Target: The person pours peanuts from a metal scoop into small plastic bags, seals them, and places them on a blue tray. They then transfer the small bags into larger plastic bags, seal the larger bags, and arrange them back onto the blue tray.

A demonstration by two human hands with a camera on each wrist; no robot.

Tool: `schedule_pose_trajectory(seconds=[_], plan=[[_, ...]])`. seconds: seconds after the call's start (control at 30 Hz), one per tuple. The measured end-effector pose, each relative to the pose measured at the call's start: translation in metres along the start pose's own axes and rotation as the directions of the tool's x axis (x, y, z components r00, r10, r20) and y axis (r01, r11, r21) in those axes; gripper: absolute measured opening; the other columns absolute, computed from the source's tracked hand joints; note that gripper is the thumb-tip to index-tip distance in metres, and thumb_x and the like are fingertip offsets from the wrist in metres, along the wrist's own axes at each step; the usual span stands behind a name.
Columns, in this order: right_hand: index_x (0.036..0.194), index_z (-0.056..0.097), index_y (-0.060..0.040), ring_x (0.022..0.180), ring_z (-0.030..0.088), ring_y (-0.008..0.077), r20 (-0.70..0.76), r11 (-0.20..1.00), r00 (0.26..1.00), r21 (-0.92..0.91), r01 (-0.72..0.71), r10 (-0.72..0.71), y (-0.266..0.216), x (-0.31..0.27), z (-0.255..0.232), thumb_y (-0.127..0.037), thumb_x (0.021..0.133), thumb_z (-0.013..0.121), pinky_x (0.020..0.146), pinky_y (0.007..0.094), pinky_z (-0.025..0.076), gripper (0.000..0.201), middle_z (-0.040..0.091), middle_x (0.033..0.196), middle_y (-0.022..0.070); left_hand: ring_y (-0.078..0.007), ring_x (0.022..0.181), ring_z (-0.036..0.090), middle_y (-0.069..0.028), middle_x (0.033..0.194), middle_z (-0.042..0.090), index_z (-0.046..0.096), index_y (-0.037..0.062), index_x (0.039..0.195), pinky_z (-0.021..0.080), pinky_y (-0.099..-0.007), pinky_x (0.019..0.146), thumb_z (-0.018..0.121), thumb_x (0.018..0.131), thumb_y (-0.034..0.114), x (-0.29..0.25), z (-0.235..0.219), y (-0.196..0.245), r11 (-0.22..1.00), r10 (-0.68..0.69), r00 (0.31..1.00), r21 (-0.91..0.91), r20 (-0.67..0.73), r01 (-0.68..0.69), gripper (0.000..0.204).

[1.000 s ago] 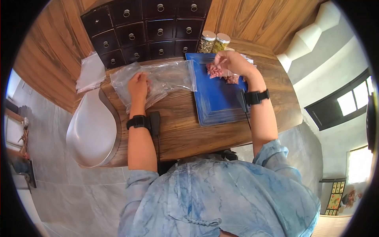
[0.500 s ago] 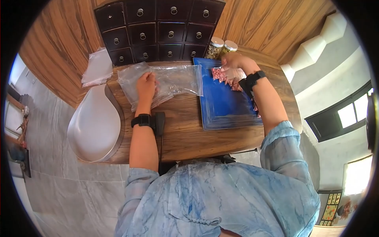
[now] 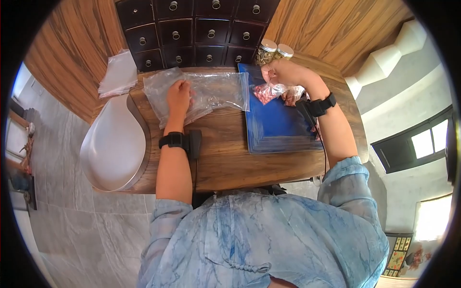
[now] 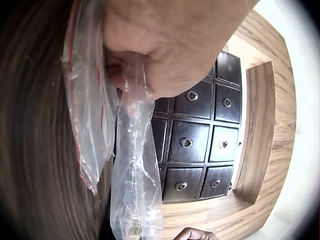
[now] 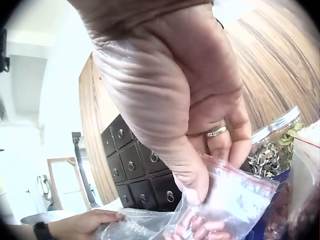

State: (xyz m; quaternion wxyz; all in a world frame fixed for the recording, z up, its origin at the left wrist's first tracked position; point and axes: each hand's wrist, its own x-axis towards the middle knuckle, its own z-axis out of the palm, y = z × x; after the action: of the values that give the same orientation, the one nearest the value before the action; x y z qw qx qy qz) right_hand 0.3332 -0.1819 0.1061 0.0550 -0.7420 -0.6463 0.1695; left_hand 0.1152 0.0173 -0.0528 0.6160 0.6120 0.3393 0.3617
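My left hand point(image 3: 178, 100) grips the bunched edge of a large clear plastic bag point(image 3: 223, 89), which stretches right toward the blue tray. In the left wrist view the clear film point(image 4: 135, 175) hangs below the curled fingers, beside bags with a red zip line point(image 4: 89, 165). Over the tray's far part, my right hand point(image 3: 289, 74) pinches a small zip bag point(image 5: 240, 192) by its red-lined top between thumb and fingers. Reddish-pink pieces like peanuts point(image 5: 202, 229) fill its lower part. More filled packets point(image 3: 291, 97) lie on the blue tray point(image 3: 278, 132), partly behind the right hand and wrist.
Behind the bags stands a dark cabinet point(image 3: 210, 34) of small drawers. Two lidded glass jars point(image 3: 267, 46) are beyond the tray. A stack of clear bags point(image 3: 119, 72) lies at the back left, with a pale teardrop-shaped pan point(image 3: 114, 149) in front of it.
My right hand has shifted slightly with the small zip bag, whose clear upper part now shows more below the fingers. My left hand keeps its grip on the large bag. The head view has shifted.
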Motion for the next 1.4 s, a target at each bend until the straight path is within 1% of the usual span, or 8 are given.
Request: schedule_pose_trajectory(seconds=[0.23,0.53,0.87,0.97,1.03,1.13,1.3,1.4], plan=[[0.09,0.059,-0.0034,0.076,0.06,0.0343,-0.084,0.97,0.986,-0.184,-0.158,0.145,-0.028,-0.016,0.034,0.002,0.075,0.06,0.066,0.0374,0.047,0.016,0.064,0.08,0.0172,-0.0116,0.043,0.051,-0.0074,0.064,0.061,0.06,-0.0011,0.086,0.039,-0.0243,0.039,0.052,0.091,0.015,-0.004,-0.001,0.006,0.999,-0.016,1.0,-0.028,0.004,0.016,0.019],[0.125,0.046,-0.0005,0.098,0.062,0.022,-0.228,0.881,0.952,0.467,-0.077,0.204,0.005,-0.056,0.066,-0.006,0.075,0.076,0.092,0.0314,0.048,0.059,0.064,0.104,0.0119,-0.0119,0.042,0.051,-0.0082,0.064,0.061,0.06,-0.0014,0.089,0.039,-0.0243,0.038,0.053,0.091,0.015,-0.003,0.0,0.004,1.0,0.015,1.0,-0.021,-0.018,-0.015,0.018],[0.103,0.065,-0.0008,0.085,0.063,0.0113,-0.196,0.76,0.948,0.646,-0.068,0.252,0.002,-0.048,0.1,-0.004,0.083,0.066,0.078,0.0252,0.051,0.021,0.069,0.092,0.0048,-0.0134,0.043,0.054,-0.0101,0.068,0.064,0.06,-0.0016,0.089,0.038,-0.0255,0.038,0.053,0.092,0.016,-0.002,-0.003,0.005,0.999,-0.034,0.999,-0.025,-0.027,0.033,0.019],[0.102,0.066,0.0014,0.078,0.063,0.0103,-0.348,0.882,0.867,0.432,-0.191,0.358,0.011,-0.043,0.105,-0.009,0.089,0.061,0.072,0.0238,0.052,0.017,0.069,0.089,0.0051,-0.0195,0.053,0.058,-0.0124,0.072,0.065,0.061,0.0,0.09,0.044,-0.0309,0.047,0.056,0.089,0.017,0.008,-0.004,-0.007,0.992,0.043,0.997,0.125,-0.066,-0.034,0.018],[0.103,0.066,0.0023,0.075,0.063,0.0102,-0.251,0.666,0.86,0.735,-0.129,0.444,0.02,-0.037,0.107,-0.013,0.091,0.059,0.068,0.0235,0.053,0.02,0.068,0.088,0.0059,-0.0252,0.066,0.062,-0.014,0.077,0.065,0.061,0.0019,0.092,0.048,-0.0356,0.058,0.059,0.086,0.019,0.031,-0.004,-0.04,0.924,0.236,0.96,0.341,-0.152,-0.173,0.018],[0.103,0.066,0.0027,0.072,0.063,0.0103,-0.172,0.427,0.823,0.899,-0.093,0.541,0.012,-0.032,0.101,-0.016,0.093,0.058,0.062,0.0236,0.054,0.023,0.068,0.087,0.0067,-0.032,0.086,0.059,-0.016,0.086,0.063,0.061,0.003,0.093,0.047,-0.0413,0.076,0.064,0.081,0.021,-0.008,0.005,0.012,0.361,0.796,0.578,0.908,-0.181,-0.213,0.022],[0.107,0.063,0.0005,0.074,0.065,0.0125,-0.137,0.374,0.805,0.921,-0.111,0.577,0.003,-0.028,0.095,-0.018,0.094,0.056,0.063,0.0261,0.057,0.024,0.067,0.089,0.0071,-0.0344,0.081,0.061,-0.0131,0.087,0.064,0.058,0.0022,0.098,0.049,-0.0416,0.078,0.065,0.082,0.026,-0.046,0.038,0.058,0.55,0.534,0.836,0.697,0.131,-0.46,0.03],[0.107,0.062,0.001,0.073,0.065,0.0134,-0.156,0.376,0.799,0.922,-0.093,0.581,0.002,-0.023,0.095,-0.018,0.094,0.055,0.062,0.0268,0.057,0.024,0.067,0.089,0.0073,-0.0362,0.082,0.062,-0.0174,0.087,0.064,0.057,-0.0001,0.096,0.05,-0.0438,0.074,0.066,0.081,0.027,-0.067,0.073,0.055,0.531,0.443,0.836,0.657,0.323,-0.535,0.032]])
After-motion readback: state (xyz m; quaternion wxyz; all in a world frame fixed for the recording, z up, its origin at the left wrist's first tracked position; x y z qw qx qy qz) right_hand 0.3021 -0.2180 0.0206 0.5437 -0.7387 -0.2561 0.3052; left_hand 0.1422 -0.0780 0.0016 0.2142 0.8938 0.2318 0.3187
